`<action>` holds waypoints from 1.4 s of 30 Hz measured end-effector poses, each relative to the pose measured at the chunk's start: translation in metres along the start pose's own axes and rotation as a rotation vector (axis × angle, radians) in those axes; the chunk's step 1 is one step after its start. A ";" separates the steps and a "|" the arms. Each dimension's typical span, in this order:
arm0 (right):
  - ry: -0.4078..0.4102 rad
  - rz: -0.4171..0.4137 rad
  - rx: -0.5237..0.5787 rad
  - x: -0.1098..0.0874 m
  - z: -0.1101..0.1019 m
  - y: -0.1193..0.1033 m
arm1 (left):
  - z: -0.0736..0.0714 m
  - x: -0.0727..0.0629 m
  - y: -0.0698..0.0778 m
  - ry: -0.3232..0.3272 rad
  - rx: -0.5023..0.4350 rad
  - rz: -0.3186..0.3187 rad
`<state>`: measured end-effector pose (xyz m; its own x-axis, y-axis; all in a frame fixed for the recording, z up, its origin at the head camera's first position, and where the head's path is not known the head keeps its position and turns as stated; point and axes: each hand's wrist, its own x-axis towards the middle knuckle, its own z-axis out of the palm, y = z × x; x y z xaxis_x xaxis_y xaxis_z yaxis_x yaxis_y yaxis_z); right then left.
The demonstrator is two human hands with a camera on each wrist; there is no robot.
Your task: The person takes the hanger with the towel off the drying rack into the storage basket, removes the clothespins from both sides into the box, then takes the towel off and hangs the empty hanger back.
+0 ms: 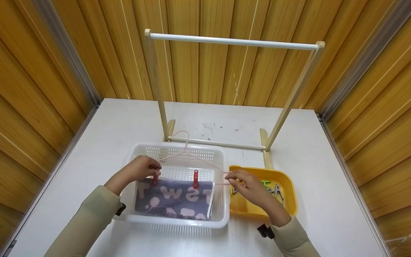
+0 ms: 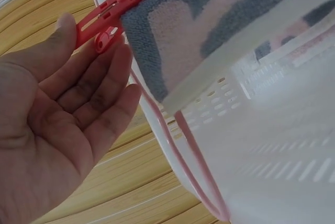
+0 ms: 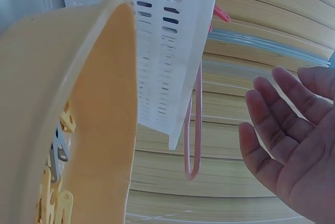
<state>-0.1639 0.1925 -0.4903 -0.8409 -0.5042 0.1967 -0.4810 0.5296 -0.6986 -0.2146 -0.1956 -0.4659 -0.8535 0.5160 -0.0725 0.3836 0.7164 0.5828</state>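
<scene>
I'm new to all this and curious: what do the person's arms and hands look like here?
The left sleeve and right sleeve are plain, pale khaki-green. A small black device sits near each cuff: left device, right device. The left hand and right hand are bare; no gloves, rings or cables show.

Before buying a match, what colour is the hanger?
The hanger is pink, clearest in the left wrist view.

An indoor, booth-like workspace: wood-patterned panels (image 1: 214,71) close in 3 sides of a white tabletop (image 1: 87,157), grey metal strips (image 1: 68,50) run up the 2 far corners, and a bare wooden rack (image 1: 234,41) stands towards the back.
</scene>
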 end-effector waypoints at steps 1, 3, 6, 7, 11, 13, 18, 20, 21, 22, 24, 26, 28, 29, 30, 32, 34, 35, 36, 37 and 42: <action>-0.002 0.010 0.003 0.000 0.000 0.000 | 0.001 0.000 0.000 0.005 0.000 0.002; -0.006 0.021 0.008 -0.001 0.000 0.001 | 0.002 0.000 0.000 0.013 -0.011 0.000; -0.013 0.036 0.009 -0.002 0.001 0.001 | 0.004 -0.001 0.001 0.025 -0.036 -0.008; -0.014 0.037 0.010 -0.002 0.001 0.001 | 0.004 -0.001 0.002 0.030 -0.041 -0.002; -0.012 0.039 0.010 -0.001 0.000 0.000 | 0.004 -0.001 0.003 0.055 -0.055 0.006; -0.008 0.040 0.013 0.000 0.000 0.000 | 0.004 -0.002 0.004 0.065 -0.062 0.008; -0.009 0.037 0.024 0.000 0.000 0.000 | 0.005 -0.003 0.005 0.068 -0.088 -0.010; -0.006 0.026 0.023 0.000 0.000 0.000 | 0.006 -0.003 0.006 0.068 -0.088 -0.013; 0.001 0.015 0.021 0.000 0.000 0.001 | 0.006 -0.003 0.007 0.073 -0.084 -0.010; 0.009 -0.001 0.014 -0.001 0.000 0.001 | 0.005 -0.003 0.007 0.079 -0.080 -0.006; 0.029 -0.030 0.004 -0.001 0.000 0.001 | 0.005 -0.003 0.008 0.092 -0.065 0.005; 0.047 -0.048 -0.005 -0.001 0.000 0.002 | 0.004 -0.003 0.009 0.108 -0.047 0.013; 0.056 -0.051 -0.010 -0.001 0.000 0.001 | 0.004 -0.003 0.009 0.122 -0.039 0.016; 0.057 -0.046 -0.011 -0.001 -0.001 0.001 | 0.004 -0.003 0.009 0.130 -0.037 0.018; 0.056 -0.042 -0.011 -0.001 -0.001 0.001 | 0.005 -0.003 0.009 0.149 -0.029 0.021; 0.051 -0.029 -0.009 -0.001 -0.001 0.000 | 0.006 -0.003 0.009 0.158 -0.029 0.017; 0.048 -0.027 -0.005 -0.001 -0.001 0.001 | 0.006 -0.004 0.009 0.167 -0.029 0.015; 0.047 -0.028 -0.003 -0.001 -0.001 0.001 | 0.007 -0.004 0.009 0.171 -0.032 0.013; 0.046 -0.029 0.000 -0.002 -0.001 0.001 | 0.007 -0.004 0.009 0.177 -0.030 0.013; 0.047 -0.029 0.001 -0.002 -0.001 0.001 | 0.006 -0.004 0.010 0.171 -0.037 0.011; 0.051 -0.024 -0.003 -0.002 -0.002 0.000 | 0.004 -0.005 0.014 0.216 -0.025 0.008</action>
<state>-0.1626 0.1946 -0.4896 -0.8405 -0.4814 0.2485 -0.5020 0.5195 -0.6915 -0.2039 -0.1864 -0.4609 -0.9072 0.4073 0.1054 0.3841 0.6997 0.6024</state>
